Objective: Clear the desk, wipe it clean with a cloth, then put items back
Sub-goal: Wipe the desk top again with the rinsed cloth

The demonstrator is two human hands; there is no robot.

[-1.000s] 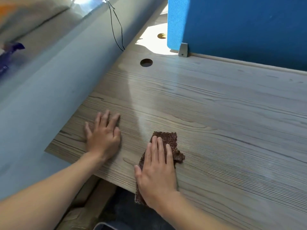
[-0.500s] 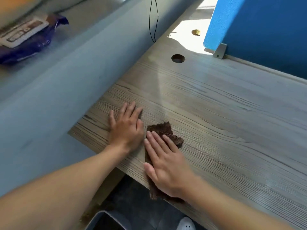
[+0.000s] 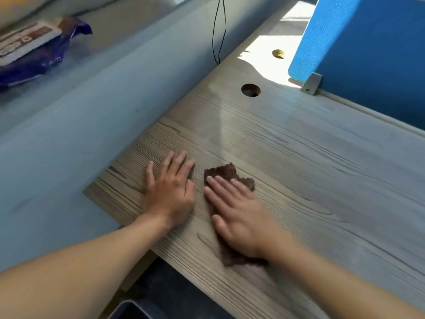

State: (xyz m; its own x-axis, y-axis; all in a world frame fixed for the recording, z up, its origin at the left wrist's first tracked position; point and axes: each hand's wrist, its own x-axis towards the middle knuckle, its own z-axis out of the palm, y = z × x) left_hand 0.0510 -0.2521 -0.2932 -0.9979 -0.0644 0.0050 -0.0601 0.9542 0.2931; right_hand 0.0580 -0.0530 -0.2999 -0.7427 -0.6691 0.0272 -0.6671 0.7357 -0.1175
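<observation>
A brown cloth point(image 3: 224, 173) lies flat on the wood-grain desk point(image 3: 310, 180) near its front left corner. My right hand point(image 3: 239, 212) presses on the cloth with straight fingers and covers most of it; the cloth's near end shows under my wrist. My left hand point(image 3: 171, 192) rests flat on the bare desk just left of the cloth, fingers spread, holding nothing.
A blue partition point(image 3: 368, 54) with a metal bracket point(image 3: 311, 84) stands along the desk's far right. A round cable hole point(image 3: 250, 90) lies ahead, and a black cable point(image 3: 217, 38) hangs by the grey wall. A blue packet point(image 3: 39, 54) sits on the ledge at left.
My right hand has slid the cloth left across the desk towards my left hand, then slightly away from the front edge. The view has swung left.
</observation>
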